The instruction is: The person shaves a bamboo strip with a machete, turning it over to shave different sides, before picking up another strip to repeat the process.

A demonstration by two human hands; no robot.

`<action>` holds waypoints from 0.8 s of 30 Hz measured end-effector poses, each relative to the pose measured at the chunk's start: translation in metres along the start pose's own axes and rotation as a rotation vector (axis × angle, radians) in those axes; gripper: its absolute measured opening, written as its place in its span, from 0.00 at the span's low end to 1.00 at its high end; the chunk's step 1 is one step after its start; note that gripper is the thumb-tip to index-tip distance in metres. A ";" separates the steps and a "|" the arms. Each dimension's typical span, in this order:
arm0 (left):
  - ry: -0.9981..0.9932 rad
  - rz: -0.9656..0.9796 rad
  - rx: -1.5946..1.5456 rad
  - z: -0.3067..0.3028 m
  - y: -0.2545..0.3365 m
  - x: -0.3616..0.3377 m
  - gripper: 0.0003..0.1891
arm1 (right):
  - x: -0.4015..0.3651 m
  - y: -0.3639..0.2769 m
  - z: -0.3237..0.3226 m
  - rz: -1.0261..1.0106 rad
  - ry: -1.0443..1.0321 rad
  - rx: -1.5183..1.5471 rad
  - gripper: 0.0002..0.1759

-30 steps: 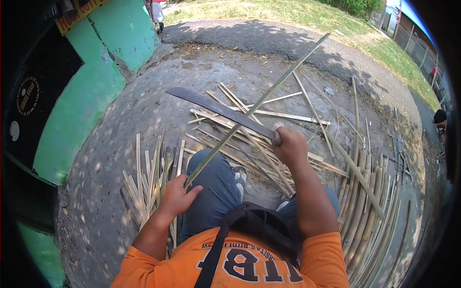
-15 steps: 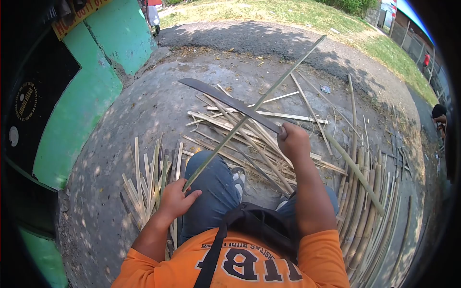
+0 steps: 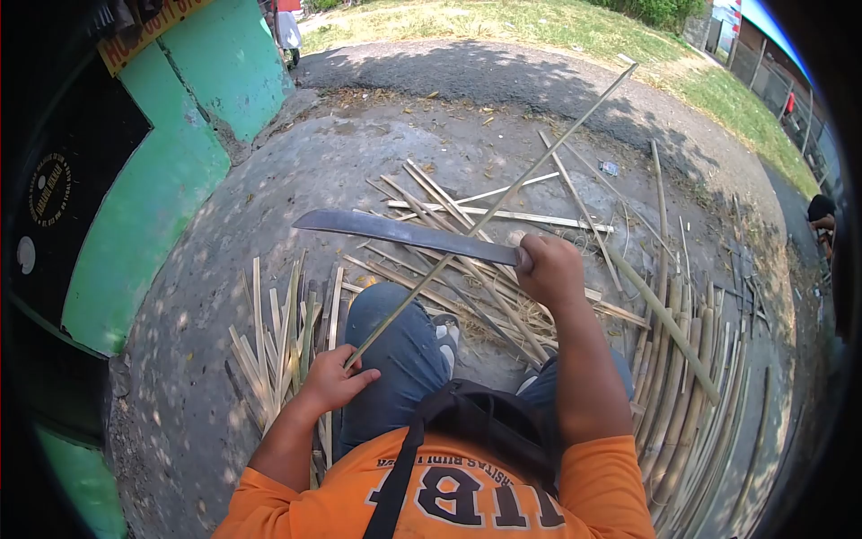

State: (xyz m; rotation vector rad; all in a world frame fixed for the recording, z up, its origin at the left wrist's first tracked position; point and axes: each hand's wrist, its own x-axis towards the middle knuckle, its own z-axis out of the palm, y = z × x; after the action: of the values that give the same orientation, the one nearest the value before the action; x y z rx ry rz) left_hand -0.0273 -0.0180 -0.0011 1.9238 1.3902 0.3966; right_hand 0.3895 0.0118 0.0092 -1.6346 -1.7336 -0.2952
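Observation:
My left hand is closed around the near end of a long, thin bamboo strip, which slants up and away to the right. In my right hand is the handle of a machete, its broad dark blade reaching left. The blade crosses the strip in this view, around the strip's middle. Below the blade are my bent knees in blue jeans.
Split bamboo pieces lie scattered on the concrete ahead. More strips are bundled at left, and long bamboo poles at right. A green wall stands left; another person shows at the right edge.
The machete has come down the strip toward me, its blade now more level. The strip has turned to show a narrower side, and its far tip has shifted slightly right.

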 end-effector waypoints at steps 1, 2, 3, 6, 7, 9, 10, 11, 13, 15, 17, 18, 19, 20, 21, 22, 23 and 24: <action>-0.007 0.015 0.010 0.001 0.000 -0.001 0.24 | -0.002 0.005 0.001 0.050 0.002 -0.007 0.05; -0.023 -0.006 0.002 0.001 0.000 -0.002 0.24 | -0.003 0.009 0.001 0.097 0.004 -0.013 0.05; -0.037 -0.027 -0.005 0.000 0.001 -0.002 0.24 | -0.004 0.012 0.000 0.139 0.024 -0.005 0.05; -0.038 -0.047 -0.012 -0.002 0.004 -0.002 0.25 | -0.004 0.022 -0.005 0.275 0.006 0.046 0.07; -0.033 -0.049 -0.011 -0.003 0.004 -0.002 0.25 | -0.005 0.023 -0.008 0.280 -0.053 0.101 0.08; -0.050 -0.023 -0.008 -0.006 0.008 -0.001 0.26 | -0.006 0.021 -0.015 0.285 -0.176 0.217 0.10; -0.058 -0.014 -0.005 -0.008 0.010 0.000 0.27 | -0.006 0.019 -0.015 0.355 -0.337 0.365 0.12; -0.062 -0.017 -0.001 -0.009 0.013 0.001 0.27 | -0.007 0.016 -0.013 0.424 -0.501 0.514 0.14; -0.074 -0.020 0.008 -0.009 0.024 0.005 0.28 | -0.004 -0.002 -0.020 0.527 -0.757 0.743 0.18; -0.074 -0.024 -0.016 -0.007 0.035 0.007 0.25 | -0.005 -0.017 -0.017 0.493 -0.840 0.771 0.18; -0.079 -0.017 -0.046 -0.007 0.038 0.010 0.24 | 0.000 -0.026 -0.025 0.555 -0.894 0.828 0.16; -0.085 -0.014 -0.063 -0.007 0.038 0.010 0.24 | 0.001 -0.029 -0.029 0.587 -0.922 0.857 0.15; -0.091 -0.012 -0.080 -0.007 0.037 0.010 0.24 | 0.001 -0.027 -0.031 0.576 -0.879 0.873 0.15; -0.087 -0.012 -0.075 -0.008 0.038 0.010 0.24 | 0.001 -0.022 -0.033 0.564 -0.837 0.889 0.16; -0.082 -0.011 -0.070 -0.009 0.041 0.009 0.23 | 0.002 -0.017 -0.035 0.550 -0.794 0.905 0.16; -0.076 -0.011 -0.066 -0.011 0.043 0.010 0.23 | 0.002 -0.011 -0.037 0.569 -0.782 0.902 0.17; -0.068 -0.004 -0.065 -0.010 0.042 0.010 0.23 | 0.001 -0.008 -0.035 0.554 -0.770 0.877 0.17; -0.061 0.002 -0.065 -0.009 0.040 0.012 0.23 | 0.000 -0.006 -0.032 0.540 -0.758 0.852 0.17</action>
State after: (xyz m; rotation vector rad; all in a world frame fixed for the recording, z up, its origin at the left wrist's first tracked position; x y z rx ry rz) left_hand -0.0009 -0.0101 0.0313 1.8697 1.3203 0.3768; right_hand 0.3951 -0.0090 0.0336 -1.5098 -1.4538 1.2830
